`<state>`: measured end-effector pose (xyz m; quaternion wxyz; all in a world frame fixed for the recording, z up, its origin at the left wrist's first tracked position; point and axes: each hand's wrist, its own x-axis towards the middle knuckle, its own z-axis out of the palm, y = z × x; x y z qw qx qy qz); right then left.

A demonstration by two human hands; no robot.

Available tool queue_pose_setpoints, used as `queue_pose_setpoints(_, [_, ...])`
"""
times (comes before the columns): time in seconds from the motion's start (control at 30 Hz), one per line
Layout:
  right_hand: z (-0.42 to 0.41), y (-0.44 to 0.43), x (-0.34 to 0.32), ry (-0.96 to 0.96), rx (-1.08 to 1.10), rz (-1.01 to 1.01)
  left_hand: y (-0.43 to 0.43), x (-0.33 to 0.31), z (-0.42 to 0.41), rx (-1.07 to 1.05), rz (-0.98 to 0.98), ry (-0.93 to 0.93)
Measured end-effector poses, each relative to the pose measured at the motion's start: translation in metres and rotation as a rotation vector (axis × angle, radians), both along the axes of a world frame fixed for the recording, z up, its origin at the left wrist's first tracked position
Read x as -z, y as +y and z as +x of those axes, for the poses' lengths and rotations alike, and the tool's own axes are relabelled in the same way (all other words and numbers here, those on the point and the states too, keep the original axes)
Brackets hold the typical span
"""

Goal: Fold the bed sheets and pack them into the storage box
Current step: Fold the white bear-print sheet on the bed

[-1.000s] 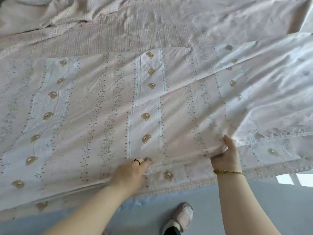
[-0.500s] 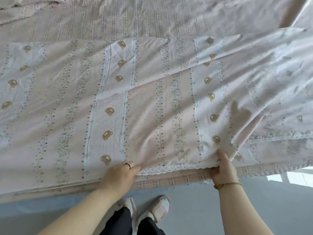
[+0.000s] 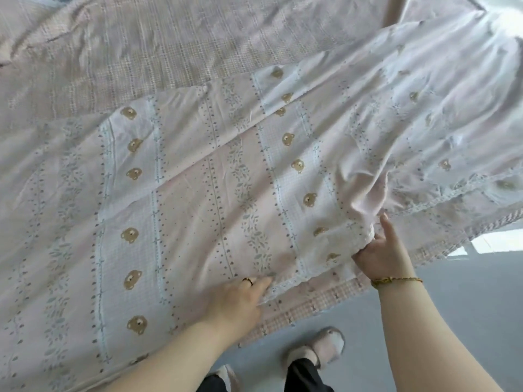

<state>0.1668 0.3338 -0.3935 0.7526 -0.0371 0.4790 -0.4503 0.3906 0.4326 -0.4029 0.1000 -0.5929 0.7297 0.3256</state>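
A pale pink bed sheet (image 3: 215,176) with stripes of leaves, dots and small brown bears lies spread over the bed, partly doubled over itself. Its lace-trimmed near edge runs along the bed's front. My left hand (image 3: 240,299) lies on that edge, and its fingertips pinch the lace hem. My right hand (image 3: 380,251) grips a bunched fold of the same edge further right, with the index finger pointing up along the cloth. The storage box is not in view.
Under the sheet lies a pink checked bed cover (image 3: 169,52), showing at the back and along the front edge (image 3: 308,304). A grey floor (image 3: 467,301) and my two slippered feet (image 3: 314,349) are below the bed edge.
The view has tilted and shifted left. My right hand has gathered more of the sheet's edge into a bunch and lifted it slightly. The left hand stays on the hem.
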Motion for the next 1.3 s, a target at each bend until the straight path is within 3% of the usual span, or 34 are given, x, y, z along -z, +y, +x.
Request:
queue_pose_setpoints(0.2, [-0.038,-0.017,0.015,0.087,-0.019,0.104,-0.039,-0.004,-0.058,0.052,-0.013,-0.153])
queue_pose_setpoints(0.3, [-0.084,-0.035,0.020,-0.025,0.020,0.046,-0.057,-0.004,-0.100,0.086,-0.092,-0.215])
queue_pose_setpoints(0.4, [-0.132,-0.059,0.014,-0.004,-0.035,0.034,-0.073,-0.002,-0.139,0.033,0.086,-0.216])
queue_pose_setpoints(0.47, [-0.162,-0.077,0.012,0.049,-0.045,0.016,-0.087,-0.006,-0.158,-0.003,0.104,-0.249])
queue_pose_setpoints(0.7, [-0.250,-0.105,0.014,0.077,0.077,-0.017,-0.135,-0.016,-0.249,0.029,0.072,-0.144])
queue_pose_setpoints(0.87, [-0.269,-0.123,0.005,0.059,-0.045,-0.059,-0.154,-0.011,-0.277,0.101,0.137,-0.047])
queue_pose_setpoints(1.0, [-0.295,-0.142,0.000,0.032,0.191,-0.236,-0.170,-0.010,-0.282,0.187,0.219,-0.080])
queue_pose_setpoints(1.17, [-0.327,-0.156,0.001,0.065,0.271,0.012,-0.195,-0.021,-0.292,0.290,0.267,-0.011])
queue_pose_setpoints(1.3, [-0.344,-0.179,-0.003,0.105,0.290,0.047,-0.226,-0.026,-0.311,0.327,0.234,0.021])
